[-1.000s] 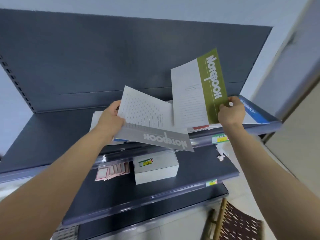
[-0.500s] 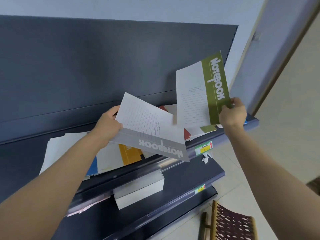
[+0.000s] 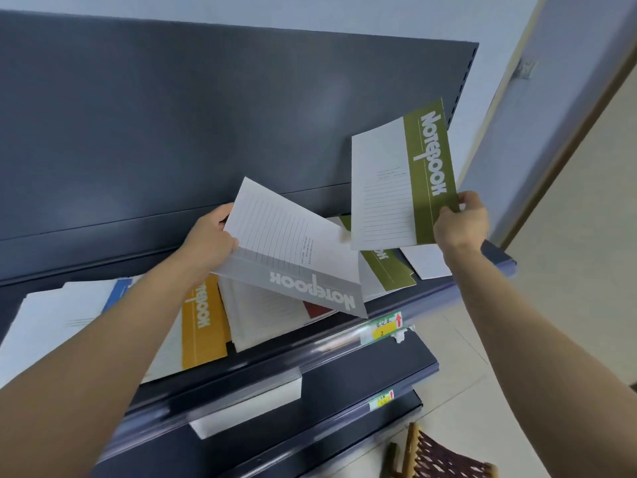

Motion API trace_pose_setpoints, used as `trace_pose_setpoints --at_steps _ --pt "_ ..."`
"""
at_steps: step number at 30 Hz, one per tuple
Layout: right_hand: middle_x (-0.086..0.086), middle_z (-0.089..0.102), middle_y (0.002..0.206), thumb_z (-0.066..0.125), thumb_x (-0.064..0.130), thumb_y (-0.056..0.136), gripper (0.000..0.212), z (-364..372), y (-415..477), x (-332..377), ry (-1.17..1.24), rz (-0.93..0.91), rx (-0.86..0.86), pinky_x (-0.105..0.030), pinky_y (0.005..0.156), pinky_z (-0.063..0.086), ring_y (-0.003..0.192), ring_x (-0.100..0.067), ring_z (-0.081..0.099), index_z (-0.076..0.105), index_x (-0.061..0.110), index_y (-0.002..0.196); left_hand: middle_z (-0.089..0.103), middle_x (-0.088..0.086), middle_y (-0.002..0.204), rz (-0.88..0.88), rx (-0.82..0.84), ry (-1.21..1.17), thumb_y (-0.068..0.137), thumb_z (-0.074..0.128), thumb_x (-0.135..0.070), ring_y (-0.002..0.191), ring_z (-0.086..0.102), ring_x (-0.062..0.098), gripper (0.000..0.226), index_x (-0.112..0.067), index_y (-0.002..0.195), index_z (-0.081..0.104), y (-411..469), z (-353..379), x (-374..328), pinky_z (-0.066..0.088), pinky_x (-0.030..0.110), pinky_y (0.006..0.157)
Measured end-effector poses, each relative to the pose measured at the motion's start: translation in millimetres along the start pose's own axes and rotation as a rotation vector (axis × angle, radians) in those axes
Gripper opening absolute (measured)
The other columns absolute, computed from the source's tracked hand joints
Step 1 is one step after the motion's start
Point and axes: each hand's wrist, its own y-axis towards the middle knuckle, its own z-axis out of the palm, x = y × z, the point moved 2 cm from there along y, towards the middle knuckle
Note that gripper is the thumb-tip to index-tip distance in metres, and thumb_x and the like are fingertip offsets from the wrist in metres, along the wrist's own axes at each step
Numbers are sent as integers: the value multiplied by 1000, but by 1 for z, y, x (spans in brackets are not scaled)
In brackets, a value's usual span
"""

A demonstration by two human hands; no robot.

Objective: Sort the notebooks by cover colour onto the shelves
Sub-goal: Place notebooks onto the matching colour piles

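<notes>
While each hand holds a notebook above the top shelf (image 3: 344,346), the step in hand looks like matching covers to piles. Farthest left on that shelf lies a blue notebook (image 3: 117,291), with a yellow notebook (image 3: 203,322) just beside it. The left hand (image 3: 206,239) grips the grey notebook (image 3: 293,267) by its left edge, thumb curled onto the cover and the other fingers hidden behind it. The book tilts down toward the shelf's front, over a red notebook (image 3: 315,309). Further right a flat green notebook (image 3: 389,270) rests on the shelf. Above it the right hand (image 3: 462,222) pinches the lifted green notebook (image 3: 400,177) at its lower right corner, fingers closed tight on the green band. The next move likely calls for lowering the lifted green one squarely onto its flat twin. The grey one needs a bare spot, since no grey pile shows.
</notes>
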Motion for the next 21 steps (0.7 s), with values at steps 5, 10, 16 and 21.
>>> trace_pose_setpoints --at_steps 5,10,16,21 --pt "-8 64 107 41 5 92 30 -1 51 -2 8 -25 35 -42 78 56 91 -29 63 53 14 118 52 0 133 -32 -21 25 90 50 9 116 47 18 62 -30 138 42 20 28 -12 42 27 76" --pt "-8 66 101 43 3 89 26 3 89 -9 32 -54 84 -39 74 56 86 -29 64 56 15 109 57 -2 117 -73 18 12 88 50 9 105 51 21 66 -36 136 44 32 60 -17 44 32 71" --pt "-3 62 91 41 1 89 27 2 118 -20 42 -39 153 -40 75 56 77 -22 59 56 19 103 57 -2 116 -116 -1 40 89 51 7 106 52 23 65 -36 136 44 44 78 -23 42 34 72" --pt "-6 64 91 42 1 87 27 1 132 -27 38 -14 189 -49 80 57 84 -30 65 56 20 98 56 -3 113 -108 -2 53 89 49 8 103 51 22 64 -36 135 45 51 86 -30 41 35 74"
